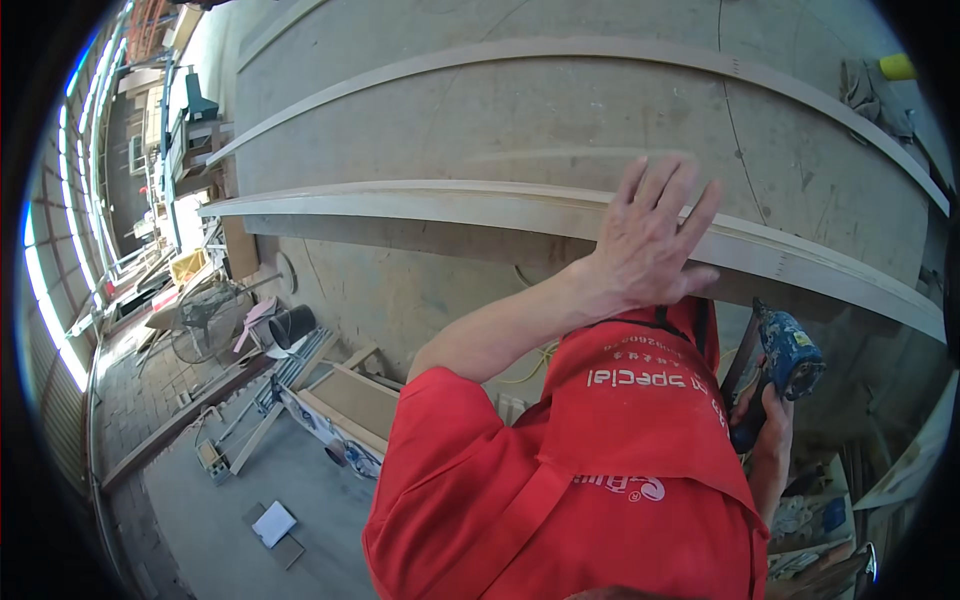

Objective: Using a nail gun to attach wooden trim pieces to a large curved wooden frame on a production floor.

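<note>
A broad grey tabletop [450, 130] takes up the upper part of the view, scuffed and crossed on its right by one dark line. Two long pale bars run across it, bent into arcs by the lens: the far bar [600, 50], and the near bar [400, 195], smooth and off-white, with a few small marks toward its right end. The near bar lies just in front of the person, who wears a red apron [640, 400] over a red top. On the floor [220, 530] at the lower left stands one wooden frame [352, 410] with a tan panel. Beyond it are one round fan [205, 320] and one dark bucket [292, 326], its contents too small to make out. At the lower right, one pale open box [848, 500] holds crumpled light scraps and one blue thing [834, 514]. The right hand [775, 420] is wrapped around one blue-and-black nail gun [790, 355], worn on its blue casing, just below the near bar. The left hand [655, 230] lies over that bar, palm down with fingers spread wide, gripping nothing; whether it presses on the wood I cannot tell. One small yellow object [897, 67] sits at the upper right.
</note>
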Demonstrator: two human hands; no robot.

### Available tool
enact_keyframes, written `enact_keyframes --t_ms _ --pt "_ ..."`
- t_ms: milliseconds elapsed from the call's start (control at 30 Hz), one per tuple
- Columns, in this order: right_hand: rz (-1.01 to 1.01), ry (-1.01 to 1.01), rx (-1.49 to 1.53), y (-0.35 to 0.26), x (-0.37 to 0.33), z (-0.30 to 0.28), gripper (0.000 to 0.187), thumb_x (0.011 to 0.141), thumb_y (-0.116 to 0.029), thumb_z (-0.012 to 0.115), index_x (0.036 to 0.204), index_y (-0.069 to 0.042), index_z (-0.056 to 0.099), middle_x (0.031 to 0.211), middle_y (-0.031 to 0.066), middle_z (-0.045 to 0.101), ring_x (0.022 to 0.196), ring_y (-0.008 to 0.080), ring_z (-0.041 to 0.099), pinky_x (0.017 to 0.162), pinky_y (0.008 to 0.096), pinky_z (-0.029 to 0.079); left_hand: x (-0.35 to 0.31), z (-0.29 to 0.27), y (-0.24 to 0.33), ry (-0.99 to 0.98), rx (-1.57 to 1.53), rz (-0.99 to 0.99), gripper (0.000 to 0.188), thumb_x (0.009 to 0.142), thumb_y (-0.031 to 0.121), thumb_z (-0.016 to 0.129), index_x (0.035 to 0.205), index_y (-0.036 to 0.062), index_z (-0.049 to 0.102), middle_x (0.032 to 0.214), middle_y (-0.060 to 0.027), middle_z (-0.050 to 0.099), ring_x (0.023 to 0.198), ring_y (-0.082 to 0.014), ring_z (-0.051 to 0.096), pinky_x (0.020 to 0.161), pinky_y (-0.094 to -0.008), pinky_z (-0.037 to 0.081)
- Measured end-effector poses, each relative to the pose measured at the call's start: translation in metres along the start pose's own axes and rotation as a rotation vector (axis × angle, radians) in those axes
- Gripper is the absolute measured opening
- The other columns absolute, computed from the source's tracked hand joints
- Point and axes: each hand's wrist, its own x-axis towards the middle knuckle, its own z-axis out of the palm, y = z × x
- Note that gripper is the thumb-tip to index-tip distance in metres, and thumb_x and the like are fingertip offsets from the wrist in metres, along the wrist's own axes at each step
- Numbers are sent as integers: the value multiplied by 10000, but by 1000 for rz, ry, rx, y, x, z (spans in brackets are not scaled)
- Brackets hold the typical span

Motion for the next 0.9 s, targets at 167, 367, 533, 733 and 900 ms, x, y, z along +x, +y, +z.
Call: enact_keyframes --t_ms 167,367,533,733,900 --pt "8 141 78 -6 -23 -1 391 1025 -309 603 1285 -18 593 697 95 617 576 204 618 590 334 519 -10 21 -29 -279 63 -68 864 783 457 786 1496 72 485 1273 -217 628 1198 -388 601 1060 -555 450" --pt "111 24 -32 -68 82 -128 336 1030 -294 595 817 -40 648 726 82 655 655 198 657 649 333 525 65 135 -50 -309 151 -138 811 711 172 719 1490 95 511 1130 -158 636 1038 -360 622 871 -466 511" --pt "68 111 154 -104 34 -212 278 1057 -328 580 1036 -56 632 731 84 649 629 184 657 618 317 524 107 127 13 -338 183 -78 849 678 136 751 1478 52 481 1135 -176 615 1035 -386 589 916 -486 484" --pt "26 167 162 -209 17 -445 665 1020 -506 601 1461 -47 406 750 137 669 654 228 669 633 352 543 236 244 219 -226 35 27 825 661 193 859 1418 81 549 1282 -168 603 1154 -397 567 1010 -525 452" --pt "-32 217 109 -265 7 -583 690 1005 -532 612 1454 -38 436 747 140 667 637 236 667 636 359 542 354 346 411 -230 -88 196 650 723 224 867 1314 90 632 1254 -135 609 1152 -339 582 994 -471 469"
